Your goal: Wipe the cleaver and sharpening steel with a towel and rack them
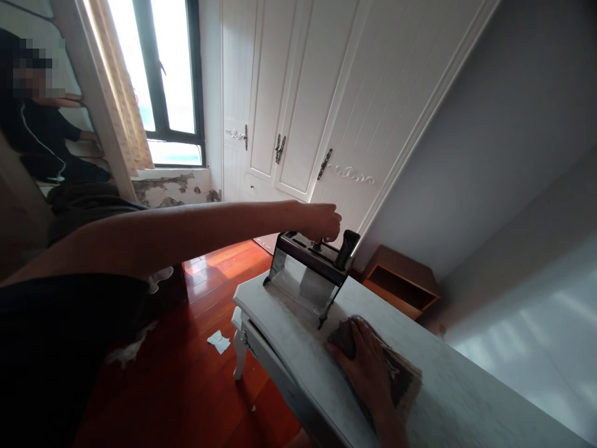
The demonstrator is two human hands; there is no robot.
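My left hand (pixel 324 222) reaches across, its fingers closed at the top of a black-framed stand with a clear panel (pixel 310 274). The stand is tilted on the white dressing table (pixel 298 339), and a black upright piece (pixel 347 249) sticks up at its right end. Exactly which part my fingers grip is hidden behind the hand. My right hand (pixel 368 361) is curled over a folded dark brown rag (pixel 396 373) with a paler, frayed edge. The rag lies against the tabletop, just in front of the stand.
A brown open-fronted cabinet (pixel 403 280) stands beyond the table, by the wall. Behind are a white wardrobe (pixel 298 93) and a window (pixel 172 74). Crumpled white paper (pixel 219 341) lies on the red wooden floor (pixel 200 379). A person in dark clothes (pixel 51 130) appears in a mirror at left.
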